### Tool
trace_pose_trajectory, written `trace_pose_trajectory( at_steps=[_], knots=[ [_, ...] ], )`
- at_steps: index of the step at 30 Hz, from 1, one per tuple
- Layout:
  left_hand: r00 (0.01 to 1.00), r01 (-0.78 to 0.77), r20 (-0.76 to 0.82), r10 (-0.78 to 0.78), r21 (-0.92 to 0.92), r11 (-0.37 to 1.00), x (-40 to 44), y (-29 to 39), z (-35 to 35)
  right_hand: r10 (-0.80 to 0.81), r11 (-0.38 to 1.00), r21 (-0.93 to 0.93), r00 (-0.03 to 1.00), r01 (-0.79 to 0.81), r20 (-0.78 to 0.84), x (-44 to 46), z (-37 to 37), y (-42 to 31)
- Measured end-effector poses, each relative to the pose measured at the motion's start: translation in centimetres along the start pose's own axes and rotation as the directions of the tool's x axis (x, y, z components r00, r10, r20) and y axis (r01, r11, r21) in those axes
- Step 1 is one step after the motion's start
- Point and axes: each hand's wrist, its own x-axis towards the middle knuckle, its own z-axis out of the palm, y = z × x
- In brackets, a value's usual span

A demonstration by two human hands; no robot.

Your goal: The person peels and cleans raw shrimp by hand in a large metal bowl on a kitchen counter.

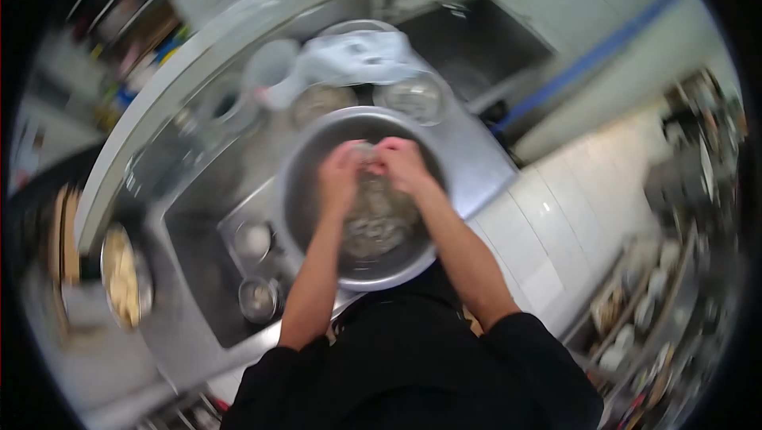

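In the head view, a small greyish piece, too blurred to be identified, is held between the fingertips of the left hand and the right hand, both closed in around it over a large metal bowl. Nearer the body than the hands, a heap of greyish pieces is seen inside the bowl, while beyond them a whitish bag and a round container are set on the metal table. To the left of the hands, a sink is let into the table.
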Motion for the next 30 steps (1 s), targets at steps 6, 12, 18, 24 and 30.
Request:
trace_pose_trajectory(
  at_steps=[6,12,18,24,30],
  knots=[
    [0.940,-0.313,0.025,0.339,0.452,0.835,-0.5,1.2,-1.2,0.053,0.913,-0.407,0.977,0.035,0.205,0.2,2.0,-1.7],
    [0.946,-0.183,-0.094,0.310,0.633,0.752,-2.7,1.7,-3.2,-0.301,0.196,-0.794,0.806,0.576,0.510,1.0,3.9,-2.0],
    [0.930,0.019,-0.353,0.102,0.321,0.947,-3.1,4.6,-4.5,-0.473,-0.045,-0.750,0.647,0.660,0.598,5.9,9.0,-6.1],
    [0.969,0.094,-0.216,-0.120,-0.127,0.987,-3.3,1.8,-6.3,-0.505,-0.124,-0.661,0.526,0.740,0.685,13.2,8.7,-6.1],
    [0.992,0.089,-0.082,-0.097,-0.096,0.991,-3.1,1.8,-5.8,-0.239,0.720,-0.407,0.751,0.562,0.615,0.8,6.3,-3.6]
  ],
)
